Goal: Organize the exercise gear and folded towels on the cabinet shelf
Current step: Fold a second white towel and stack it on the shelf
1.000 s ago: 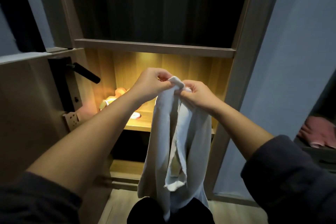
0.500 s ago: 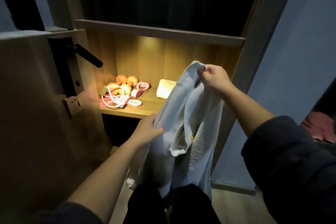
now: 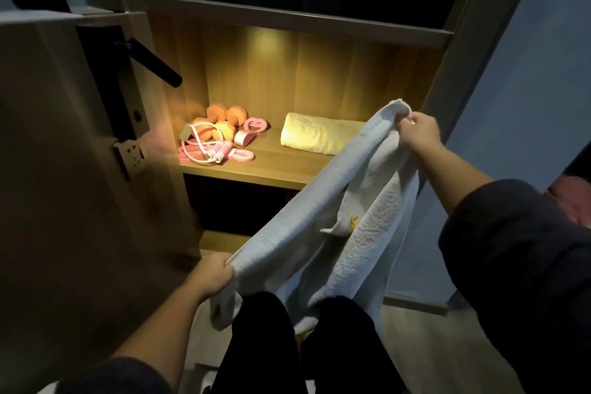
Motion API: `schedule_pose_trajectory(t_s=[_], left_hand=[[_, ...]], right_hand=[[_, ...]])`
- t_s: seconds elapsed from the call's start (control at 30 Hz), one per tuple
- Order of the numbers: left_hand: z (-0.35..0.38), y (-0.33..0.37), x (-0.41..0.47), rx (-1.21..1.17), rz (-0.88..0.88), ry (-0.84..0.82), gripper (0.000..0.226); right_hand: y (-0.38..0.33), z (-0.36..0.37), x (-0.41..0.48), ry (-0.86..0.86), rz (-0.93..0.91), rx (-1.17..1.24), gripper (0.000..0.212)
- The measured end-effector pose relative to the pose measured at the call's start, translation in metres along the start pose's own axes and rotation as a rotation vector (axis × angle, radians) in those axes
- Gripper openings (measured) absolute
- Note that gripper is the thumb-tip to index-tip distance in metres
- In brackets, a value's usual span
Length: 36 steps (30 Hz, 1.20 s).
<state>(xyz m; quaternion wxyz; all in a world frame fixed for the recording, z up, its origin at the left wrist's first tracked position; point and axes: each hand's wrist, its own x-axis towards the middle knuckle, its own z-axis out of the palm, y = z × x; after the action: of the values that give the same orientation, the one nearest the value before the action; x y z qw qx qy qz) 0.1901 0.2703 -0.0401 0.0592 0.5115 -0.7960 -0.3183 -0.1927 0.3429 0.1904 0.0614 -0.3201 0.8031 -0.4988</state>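
Note:
A white towel (image 3: 319,233) stretches diagonally in front of the cabinet. My right hand (image 3: 419,133) pinches its upper end high at the right. My left hand (image 3: 212,273) grips its lower end down near my knees. On the lit wooden shelf (image 3: 271,169) lies a rolled pale towel (image 3: 316,134) at the right. At the shelf's left sit orange dumbbells (image 3: 224,120), a pink and white skipping rope (image 3: 204,153) and pink hand grips (image 3: 251,133).
An open door with a black lever handle (image 3: 156,64) stands at the left, close to the shelf. A dark compartment lies above the shelf and another below it. A blue wall (image 3: 518,73) is at the right. My dark-trousered legs are at the bottom.
My hands started together at the towel's top. My left hand slid down the edge to the lower end and pulled it left. The right hand stayed up, and the towel now spans diagonally.

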Motion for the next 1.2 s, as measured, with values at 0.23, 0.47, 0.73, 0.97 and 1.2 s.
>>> schedule_pose_trajectory(t_s=[0.23,0.47,0.73,0.97,1.2], left_hand=[[0.01,-0.007,-0.016,-0.236,0.016,-0.05,0.005],[0.023,-0.011,-0.015,-0.225,-0.155,-0.02,0.02],[0.016,-0.013,-0.008,-0.414,-0.251,0.316,0.019],[-0.005,-0.026,-0.004,0.192,-0.065,0.102,0.029],[-0.004,-0.051,0.006,-0.287,-0.425,0.055,0.032]], right_hand=[[-0.008,-0.003,0.009,0.039,0.033,0.028,0.028],[-0.013,-0.002,0.008,0.025,-0.001,0.02,0.027],[-0.002,-0.011,0.015,0.087,0.047,-0.023,0.027],[0.01,-0.019,0.018,0.145,0.132,-0.012,0.031],[0.02,-0.011,0.016,0.125,0.122,-0.007,0.031]])
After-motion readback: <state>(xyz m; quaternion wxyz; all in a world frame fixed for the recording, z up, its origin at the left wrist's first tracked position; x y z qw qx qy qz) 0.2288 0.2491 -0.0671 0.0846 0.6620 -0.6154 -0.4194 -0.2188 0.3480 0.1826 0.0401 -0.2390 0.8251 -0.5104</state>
